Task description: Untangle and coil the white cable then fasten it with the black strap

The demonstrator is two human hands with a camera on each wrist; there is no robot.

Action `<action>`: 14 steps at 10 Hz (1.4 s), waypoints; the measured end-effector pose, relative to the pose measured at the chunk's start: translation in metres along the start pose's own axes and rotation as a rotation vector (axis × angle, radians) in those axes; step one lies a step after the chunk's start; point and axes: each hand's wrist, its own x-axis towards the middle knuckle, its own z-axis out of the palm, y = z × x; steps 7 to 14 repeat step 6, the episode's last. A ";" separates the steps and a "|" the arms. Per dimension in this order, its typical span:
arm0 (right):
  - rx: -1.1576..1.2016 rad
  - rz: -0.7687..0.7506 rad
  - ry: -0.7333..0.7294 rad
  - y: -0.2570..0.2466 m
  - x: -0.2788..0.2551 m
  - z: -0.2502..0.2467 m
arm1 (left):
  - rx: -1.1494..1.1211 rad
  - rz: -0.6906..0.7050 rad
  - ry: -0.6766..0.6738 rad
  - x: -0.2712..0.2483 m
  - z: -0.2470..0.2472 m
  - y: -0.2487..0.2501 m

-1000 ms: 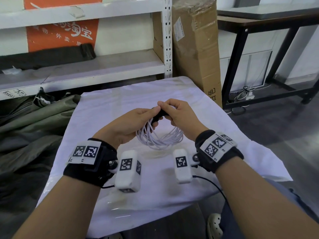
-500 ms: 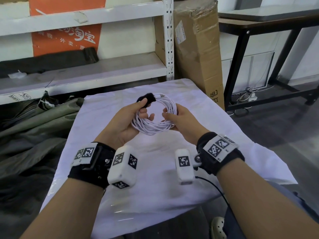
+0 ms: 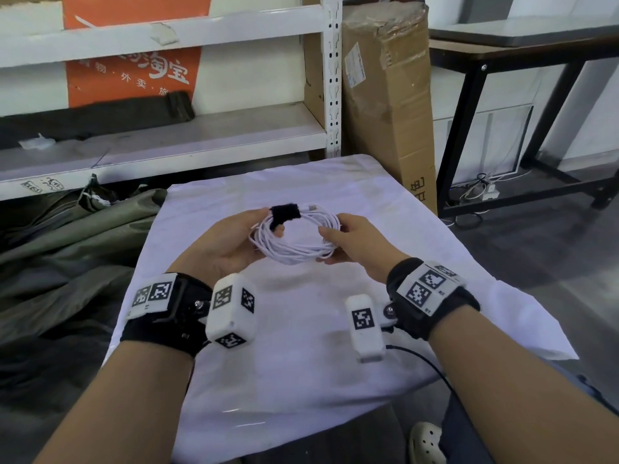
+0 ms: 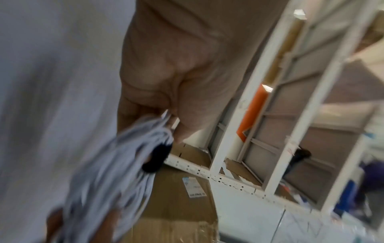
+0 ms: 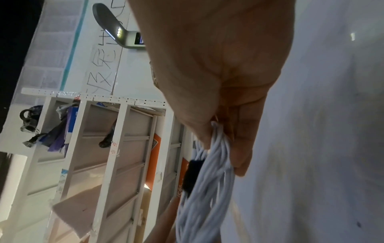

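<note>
The white cable point(image 3: 294, 249) is wound into a round coil, held flat above the white cloth point(image 3: 301, 363). A black strap point(image 3: 284, 212) is wrapped round its far left side. My left hand point(image 3: 248, 236) grips the coil's left side just below the strap, thumb on top. My right hand point(image 3: 341, 237) pinches the right side between thumb and fingers. In the left wrist view the cable point(image 4: 116, 172) is blurred, with the strap point(image 4: 156, 157) past my fingers. The right wrist view shows the cable point(image 5: 207, 180) and strap point(image 5: 192, 172) under my thumb.
A white metal shelf rack point(image 3: 187, 142) stands behind the table. A tall cardboard box point(image 3: 385, 95) leans at the back right. A black-framed table point(image 3: 502, 61) is on the right. Olive fabric point(image 3: 60, 249) lies heaped on the left.
The coil has been turned from hanging below the hands to lying flat between them. The right hand has left the strap and now holds the coil's right side.
</note>
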 end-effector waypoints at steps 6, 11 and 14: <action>-0.778 0.140 0.241 -0.009 0.126 0.063 | -0.011 0.186 0.340 0.011 -0.084 0.016; -0.778 0.140 0.241 -0.009 0.126 0.063 | -0.011 0.186 0.340 0.011 -0.084 0.016; -0.778 0.140 0.241 -0.009 0.126 0.063 | -0.011 0.186 0.340 0.011 -0.084 0.016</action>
